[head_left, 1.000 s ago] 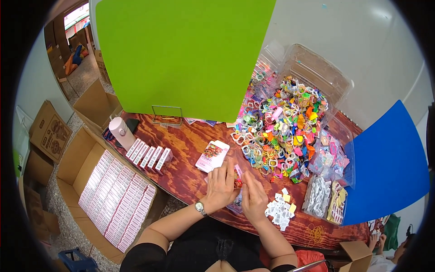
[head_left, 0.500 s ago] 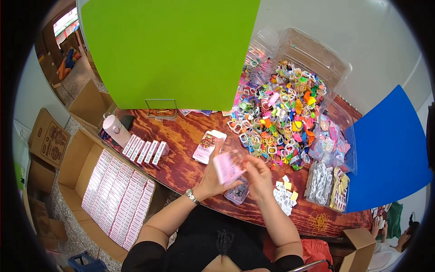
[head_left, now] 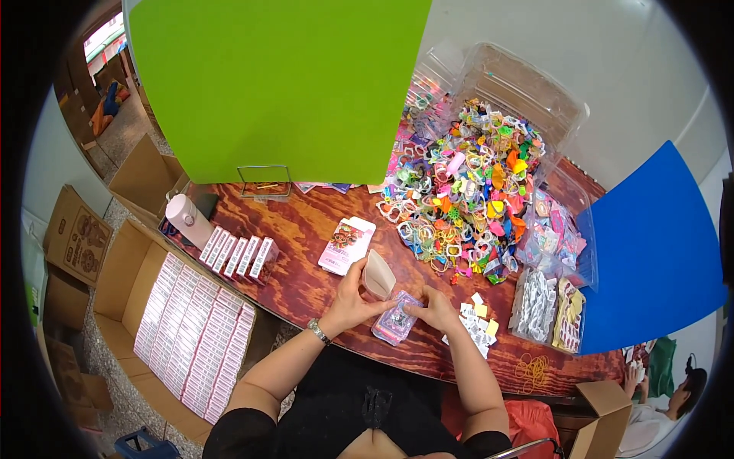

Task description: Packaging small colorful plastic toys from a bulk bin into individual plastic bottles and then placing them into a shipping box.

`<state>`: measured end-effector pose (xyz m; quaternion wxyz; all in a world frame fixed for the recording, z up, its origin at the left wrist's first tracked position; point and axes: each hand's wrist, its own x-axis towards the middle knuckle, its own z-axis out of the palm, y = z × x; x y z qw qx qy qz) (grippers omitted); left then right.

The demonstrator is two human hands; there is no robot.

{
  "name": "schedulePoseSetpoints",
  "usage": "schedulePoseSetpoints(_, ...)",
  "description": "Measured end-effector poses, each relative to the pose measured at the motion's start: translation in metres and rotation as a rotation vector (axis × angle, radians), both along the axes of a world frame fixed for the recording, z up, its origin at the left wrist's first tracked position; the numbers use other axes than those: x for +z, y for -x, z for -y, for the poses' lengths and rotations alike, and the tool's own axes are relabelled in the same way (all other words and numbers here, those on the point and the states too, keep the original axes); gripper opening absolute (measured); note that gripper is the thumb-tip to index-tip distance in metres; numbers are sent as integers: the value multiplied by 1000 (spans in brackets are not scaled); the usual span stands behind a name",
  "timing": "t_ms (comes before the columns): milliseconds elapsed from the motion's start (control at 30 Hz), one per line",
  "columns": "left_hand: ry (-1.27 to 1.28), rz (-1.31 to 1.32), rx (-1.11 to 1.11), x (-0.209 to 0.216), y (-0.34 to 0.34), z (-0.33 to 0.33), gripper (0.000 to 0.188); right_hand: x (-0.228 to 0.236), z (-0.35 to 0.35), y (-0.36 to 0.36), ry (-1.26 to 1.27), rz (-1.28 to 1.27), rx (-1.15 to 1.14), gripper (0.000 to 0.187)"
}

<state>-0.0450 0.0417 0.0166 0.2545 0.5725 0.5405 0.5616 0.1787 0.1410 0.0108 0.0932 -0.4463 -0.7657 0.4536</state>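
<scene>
My left hand (head_left: 352, 307) is closed around a small pink carton (head_left: 379, 275), its pale inside showing through the open end. On the table by the near edge lies a stack of purple picture packets (head_left: 391, 327). My right hand (head_left: 438, 312) grips the stack's upper right side, thumb on top; some of its fingers are hidden. The left thumb reaches toward the same stack. Just beyond my left hand rests a pile of flat pink-and-white cartons (head_left: 346, 246) with a cartoon print.
A heap of colourful small trinkets (head_left: 466, 191) covers the back right. White tags (head_left: 472, 329), rubber bands (head_left: 533, 372) and a clear tray (head_left: 539, 310) of packets lie rightward. To the left are upright cartons (head_left: 238, 255), a pink bottle (head_left: 187, 218) and a carton-filled cardboard box (head_left: 115, 321).
The pink carton has turned so its open end faces up. My right hand has left the carton and come down onto the purple packets.
</scene>
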Motion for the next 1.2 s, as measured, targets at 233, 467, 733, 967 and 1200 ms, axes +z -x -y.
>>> schedulePoseSetpoints(233, 64, 83, -41, -4, 1, -2, 90, -19, -17, -9, 220, -265, -26, 24)
schedulePoseSetpoints(467, 93, 75, -12, -16, 3, -6, 83, 14, -12, -27, 156, -376, -81, 21)
schedulePoseSetpoints(733, 163, -146, 126, -8, -5, -3, 72, 86, 20, 9, -473, -777, -239, 13)
schedulePoseSetpoints(967, -42, -327, 170, 7, -9, 1, 79, 98, 22, 30, -922, -486, 126, 22)
schedulePoseSetpoints(1200, -152, -424, 202, 0, -10, 8, 78, 70, 43, 44, -1051, -316, 149, 31)
